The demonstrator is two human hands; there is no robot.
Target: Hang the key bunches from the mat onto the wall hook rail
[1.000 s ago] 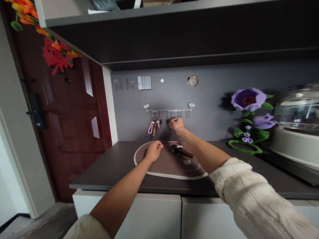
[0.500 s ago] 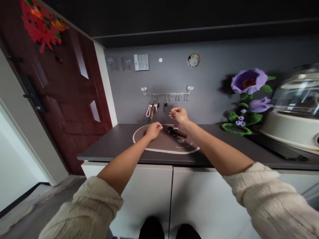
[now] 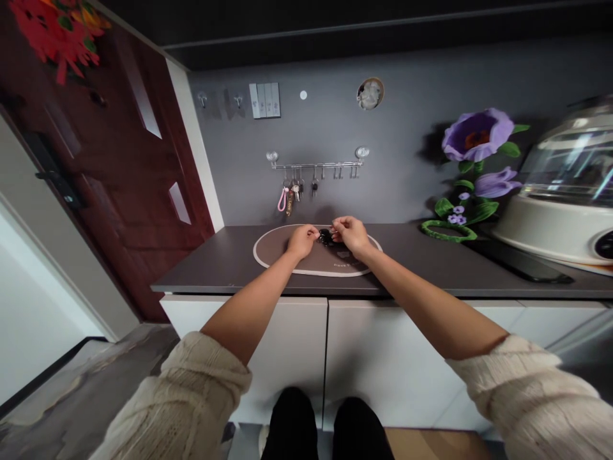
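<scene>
Both my hands meet over a brown oval mat (image 3: 272, 259) on the dark counter (image 3: 220, 268). Between them lies a small dark bunch of keys (image 3: 326, 236). My left hand (image 3: 301, 241) has its fingers curled, with the fingertips at the left side of the bunch. My right hand (image 3: 351, 234) pinches at its right side. On the grey wall above, a chrome hook rail (image 3: 316, 165) carries a pink loop (image 3: 282, 199) and a few hanging keys (image 3: 293, 191), plus a small dark key (image 3: 315, 186).
A dark red door (image 3: 110, 160) stands at the left. Purple fabric flowers (image 3: 474, 150) and a white appliance with a clear lid (image 3: 560, 198) stand at the counter's right. White cabinet doors (image 3: 306, 358) are below the counter.
My right hand has come down from the hook rail to the keys on the mat, leaving a small dark key on the rail. My left hand shifted right to the bunch. The camera tilted down.
</scene>
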